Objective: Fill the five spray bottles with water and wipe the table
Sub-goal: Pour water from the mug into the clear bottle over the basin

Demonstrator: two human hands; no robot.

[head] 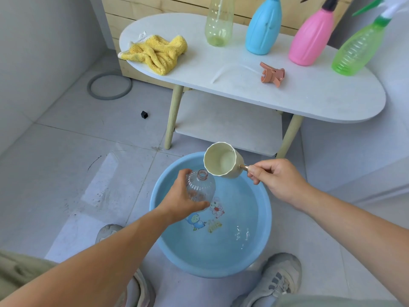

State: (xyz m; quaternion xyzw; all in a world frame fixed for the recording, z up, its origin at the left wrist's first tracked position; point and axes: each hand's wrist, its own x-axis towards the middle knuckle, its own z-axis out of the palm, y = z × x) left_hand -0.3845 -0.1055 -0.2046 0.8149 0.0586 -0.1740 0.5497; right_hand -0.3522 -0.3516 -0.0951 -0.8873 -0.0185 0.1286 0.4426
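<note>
My left hand [179, 199] grips a clear ribbed bottle [200, 187] with an open pink neck, held over the blue basin [264, 220] of water. My right hand [273, 178] holds a cream cup [222, 160] by its handle, tilted with its lip just above and right of the bottle's mouth. On the white oval table [243, 83] stand a pale yellow bottle [219, 21], a blue bottle [264, 27], a pink bottle [311, 38] and a green bottle [358, 47]. A pink spray head [272, 74] lies loose on the table. A yellow cloth [155, 53] lies at its left end.
The basin sits on the tiled floor between my shoes [276, 282]. The table has a lower shelf [225, 122] and pale wooden legs. A grey ring [109, 85] and a small black block [144, 114] lie on the floor to the left.
</note>
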